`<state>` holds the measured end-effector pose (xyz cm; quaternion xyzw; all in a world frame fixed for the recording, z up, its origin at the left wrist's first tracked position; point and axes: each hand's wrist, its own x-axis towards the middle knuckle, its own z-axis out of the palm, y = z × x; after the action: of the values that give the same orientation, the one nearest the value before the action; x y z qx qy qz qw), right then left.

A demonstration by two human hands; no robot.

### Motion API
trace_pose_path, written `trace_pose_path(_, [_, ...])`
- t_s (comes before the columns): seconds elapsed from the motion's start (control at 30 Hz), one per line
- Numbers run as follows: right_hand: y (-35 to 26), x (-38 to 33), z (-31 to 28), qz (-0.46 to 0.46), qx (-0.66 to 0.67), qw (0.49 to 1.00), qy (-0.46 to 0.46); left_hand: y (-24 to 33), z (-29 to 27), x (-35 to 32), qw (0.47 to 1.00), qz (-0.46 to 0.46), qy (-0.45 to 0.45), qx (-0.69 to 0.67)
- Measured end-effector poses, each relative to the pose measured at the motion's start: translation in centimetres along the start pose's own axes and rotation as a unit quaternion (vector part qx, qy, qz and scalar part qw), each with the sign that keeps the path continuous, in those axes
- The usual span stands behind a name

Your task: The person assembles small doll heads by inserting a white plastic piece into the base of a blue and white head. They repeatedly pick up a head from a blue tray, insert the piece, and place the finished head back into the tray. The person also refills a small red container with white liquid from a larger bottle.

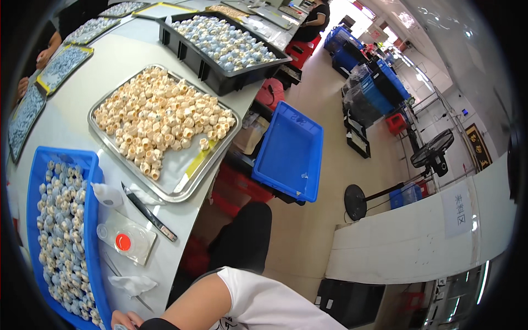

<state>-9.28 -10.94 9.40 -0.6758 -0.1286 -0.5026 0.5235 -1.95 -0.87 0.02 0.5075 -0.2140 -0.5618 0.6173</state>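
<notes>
My right hand [127,319] shows only in part at the lower edge, below a black cuff. Its fingers are curled, and a bit of a small blue-grey piece [119,326] shows at them. Nearby on the left stands a blue bin [94,264] full of small blue-and-cream pieces [61,231]. A crumpled white tissue [133,284] lies over a thin rod just above the hand. Farther up are a clear round container with a red disc [123,242], black tweezers [148,213] and a small white bottle [106,195]. My left hand is out of view.
A metal tray [181,193] of cream hollow pieces [159,115] sits mid-table; behind it is a black crate [220,82] of blue-and-cream pieces. Beside the table edge is an empty blue tub [291,148]. Another person's hand [43,58] is at the far left. A fan [434,151] stands right.
</notes>
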Motion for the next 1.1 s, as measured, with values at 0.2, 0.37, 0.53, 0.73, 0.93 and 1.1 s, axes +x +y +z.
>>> trace_pose_path(0.2, [0.3, -0.9, 0.8, 0.000, -0.046, 0.999, -0.023, -0.6, -0.3, -0.7, 0.999, 0.021, 0.029, 0.027])
trace_pose_path(0.37, [0.2, -0.5, 0.6, 0.003, -0.033, 0.998, -0.050, -0.9, -1.2, -1.4, 0.995, 0.057, 0.068, 0.051])
trace_pose_path(0.53, [-0.5, -1.3, 0.1, 0.008, -0.076, 0.996, -0.050, -1.7, -0.5, -1.8, 0.992, 0.061, 0.075, 0.076])
trace_pose_path(0.73, [-0.5, -1.6, -0.5, 0.022, -0.095, 0.993, -0.071, -2.4, -0.3, -1.9, 0.986, 0.080, 0.110, 0.098])
trace_pose_path(0.93, [-2.4, -1.4, -3.6, 0.097, -0.186, 0.961, -0.182, -2.6, -0.2, -2.1, 0.974, 0.103, 0.152, 0.132])
trace_pose_path(1.1, [-2.0, -4.3, -4.0, 0.072, -0.359, 0.929, -0.052, -3.0, -0.5, -2.8, 0.948, 0.119, 0.219, 0.199])
